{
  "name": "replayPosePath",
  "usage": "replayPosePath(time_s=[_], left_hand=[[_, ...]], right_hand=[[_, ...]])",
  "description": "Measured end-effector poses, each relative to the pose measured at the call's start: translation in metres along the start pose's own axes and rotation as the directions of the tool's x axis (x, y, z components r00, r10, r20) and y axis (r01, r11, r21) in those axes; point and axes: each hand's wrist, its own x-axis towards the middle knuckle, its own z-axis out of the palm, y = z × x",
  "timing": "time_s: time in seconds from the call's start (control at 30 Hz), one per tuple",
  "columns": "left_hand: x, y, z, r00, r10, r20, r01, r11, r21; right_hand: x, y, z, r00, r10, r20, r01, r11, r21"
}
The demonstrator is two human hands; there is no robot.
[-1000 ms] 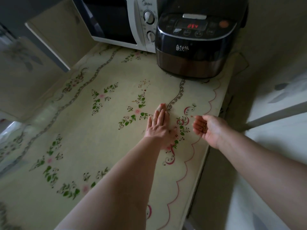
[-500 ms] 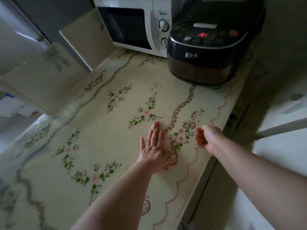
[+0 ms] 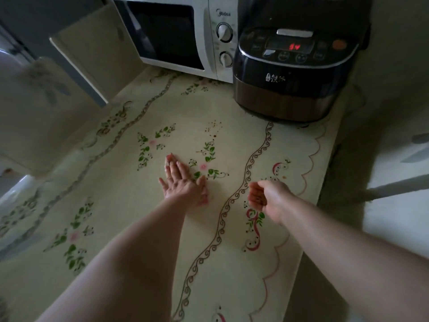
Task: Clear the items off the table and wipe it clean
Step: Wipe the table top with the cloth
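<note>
Palm down, my left hand (image 3: 183,182) lies flat on the table (image 3: 130,205), fingers (image 3: 173,167) stretched out together and pointing away from me, thumb spread toward my other hand, nothing under it that I can see. The surface it presses is a pale cloth printed with green sprigs and pink flowers; one such sprig sits just past the fingertips on the thumb side. Just to the right of that hand, apart from it, my right hand (image 3: 264,198) hovers with the palm turned up and toward the left hand, fingers curled into a loose cup; I cannot tell whether anything lies in that cup, as the hollow is dark. It hangs over the scrolled line of the print, near the scalloped border, with the table's right edge a little further out. Beyond both hands, well apart from them at the far end of the table, stands a dark rice cooker (image 3: 294,75) with a red lit display, straight ahead of the right hand. Touching or just beside its left flank is a white microwave (image 3: 176,36) with two knobs, ahead of the left hand. Off to the far left of the left hand a pale cabinet panel (image 3: 92,49) rises beside the table.
</note>
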Motion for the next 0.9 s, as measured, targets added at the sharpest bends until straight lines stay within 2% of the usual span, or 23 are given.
replayPosePath(time_s=[0.17,0.33,0.57,0.73,0.9], left_hand=[[0.034,-0.004,-0.013,0.998,0.047,-0.051,-0.047,0.999,0.009],[0.069,0.005,-0.029,0.985,0.126,-0.117,-0.118,0.99,0.071],[0.109,0.04,-0.041,0.972,0.203,-0.118,-0.189,0.975,0.118],[0.134,0.064,-0.047,0.947,0.281,-0.158,-0.256,0.953,0.159],[0.145,0.083,-0.045,0.904,0.403,-0.142,-0.371,0.906,0.203]], right_hand=[[0.004,0.003,0.007,1.0,0.003,-0.011,-0.003,1.0,-0.014],[0.014,-0.015,0.006,0.999,-0.026,-0.047,0.028,0.998,0.06],[0.032,-0.037,0.014,1.0,-0.03,0.001,0.029,0.986,0.166],[0.04,-0.046,0.011,0.999,-0.036,0.039,0.027,0.975,0.219],[0.045,-0.056,-0.003,0.998,-0.068,0.008,0.064,0.965,0.255]])
